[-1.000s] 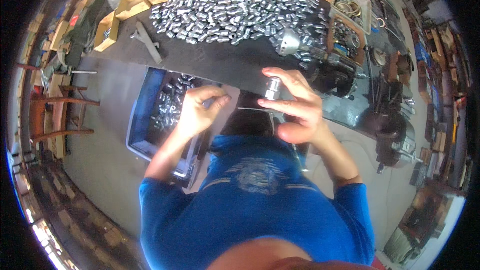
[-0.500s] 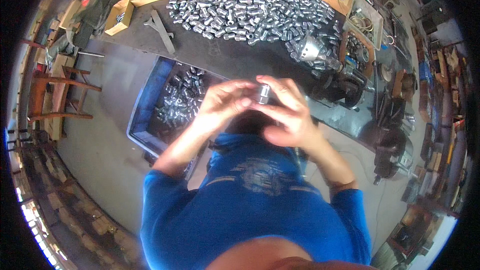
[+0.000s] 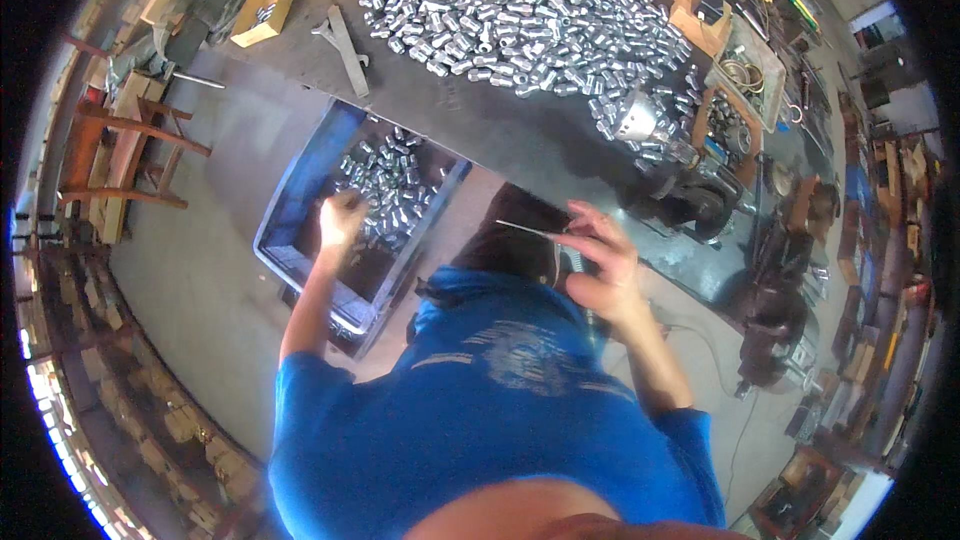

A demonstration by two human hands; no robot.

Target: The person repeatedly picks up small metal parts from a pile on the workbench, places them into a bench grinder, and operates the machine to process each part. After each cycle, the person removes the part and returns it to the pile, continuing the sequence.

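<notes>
Over the blue bin [image 3: 285,202] at the left, my left hand [image 3: 342,222] is curled, its fingers dark and slightly blurred; whatever they hold is hidden. Small shiny metal fittings [image 3: 385,175] lie loose inside that bin, just beside the fingers. In front of my body, my right hand [image 3: 608,265] is closed on a thin metal rod [image 3: 524,229], which sticks out leftward from between thumb and fingers. The rod's other end is hidden in the hand. Across the bench lies a large pile of similar metal fittings [image 3: 530,25].
An open-end wrench [image 3: 346,50] and small cardboard boxes [image 3: 262,12] sit on the bench's left side. At its right are a machine with a silver chuck [image 3: 637,118], a tray of rings [image 3: 750,70] and a dark bench vise [image 3: 780,315]. A wooden chair [image 3: 135,155] stands far left.
My hands were together around a metal fitting; they have parted. My left hand moved left and down to the bin. My right hand shifted slightly down, and the thin rod now shows in it.
</notes>
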